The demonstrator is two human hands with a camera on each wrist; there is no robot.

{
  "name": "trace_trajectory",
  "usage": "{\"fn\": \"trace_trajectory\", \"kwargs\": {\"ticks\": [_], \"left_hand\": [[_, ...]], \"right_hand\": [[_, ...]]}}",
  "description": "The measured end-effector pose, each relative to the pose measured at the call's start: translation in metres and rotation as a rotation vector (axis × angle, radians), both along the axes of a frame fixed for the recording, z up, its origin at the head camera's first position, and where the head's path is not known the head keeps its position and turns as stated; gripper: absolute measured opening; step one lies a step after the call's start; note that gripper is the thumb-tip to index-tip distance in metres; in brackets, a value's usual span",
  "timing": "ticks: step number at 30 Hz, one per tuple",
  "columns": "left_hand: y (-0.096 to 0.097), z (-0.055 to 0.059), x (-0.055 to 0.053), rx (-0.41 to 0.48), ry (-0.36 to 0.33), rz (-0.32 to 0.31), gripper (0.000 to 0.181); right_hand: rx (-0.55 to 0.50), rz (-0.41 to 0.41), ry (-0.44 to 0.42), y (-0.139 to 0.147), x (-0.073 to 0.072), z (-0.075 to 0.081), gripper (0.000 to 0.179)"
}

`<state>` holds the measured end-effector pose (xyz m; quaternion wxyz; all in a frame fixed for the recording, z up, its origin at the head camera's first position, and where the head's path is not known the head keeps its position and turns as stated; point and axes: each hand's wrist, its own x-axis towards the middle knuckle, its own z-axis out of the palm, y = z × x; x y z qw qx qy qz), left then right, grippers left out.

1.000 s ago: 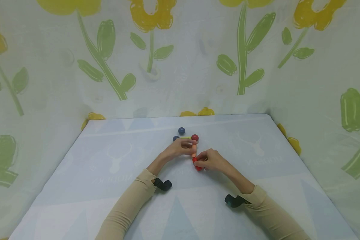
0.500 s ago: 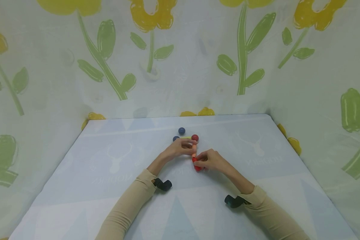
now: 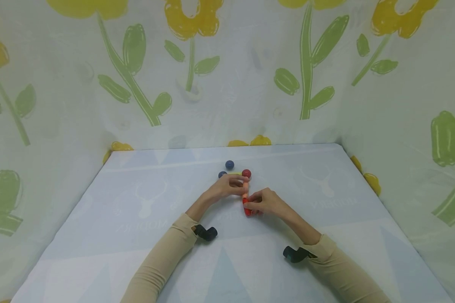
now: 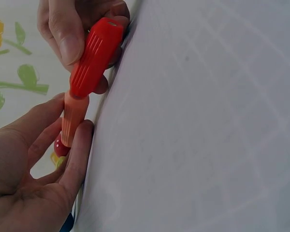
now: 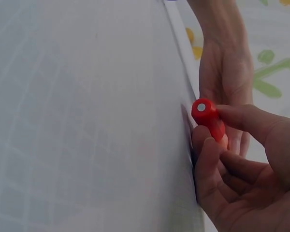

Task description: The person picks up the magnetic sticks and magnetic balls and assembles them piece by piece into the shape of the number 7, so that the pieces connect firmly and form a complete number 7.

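Observation:
My left hand [image 3: 227,186] pinches a ribbed orange magnetic rod [image 4: 74,118] between thumb and fingers. My right hand [image 3: 268,202] holds a thicker, ribbed red magnetic rod [image 4: 94,58] the same way. The two rods meet end to end, with a slight bend at the joint in the left wrist view. A pale round spot shows on the red rod's free end [image 5: 201,107] in the right wrist view. Beyond the left fingers sits a red ball [image 3: 246,173], at the orange rod's far end; whether they touch is hidden.
A yellow-green rod [image 3: 235,173] lies between the red ball and a blue ball [image 3: 222,174], partly covered by the left hand. Another blue ball [image 3: 229,165] sits farther back. All are on a pale patterned tabletop [image 3: 144,261], with flowered cloth walls [image 3: 227,105] around it.
The red rod's near end has swung slightly left, bringing it closer to line with the orange rod. The left hand and the balls stay where they were.

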<state>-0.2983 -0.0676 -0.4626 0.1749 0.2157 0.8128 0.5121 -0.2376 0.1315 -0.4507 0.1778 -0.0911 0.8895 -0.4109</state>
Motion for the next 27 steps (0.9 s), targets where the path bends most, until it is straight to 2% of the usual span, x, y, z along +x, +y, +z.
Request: {"fn": "trace_trajectory", "kwargs": {"ticks": [13, 27], "left_hand": [[0.0001, -0.0013, -0.0010, 0.004, -0.001, 0.003, 0.041], [0.0001, -0.0028, -0.0026, 0.000, -0.003, -0.001, 0.042]], "right_hand": [[-0.069, -0.047, -0.056, -0.0001, 0.0002, -0.0016, 0.032], [-0.097, -0.047, -0.068, 0.0000, 0.0008, -0.0024, 0.037]]}}
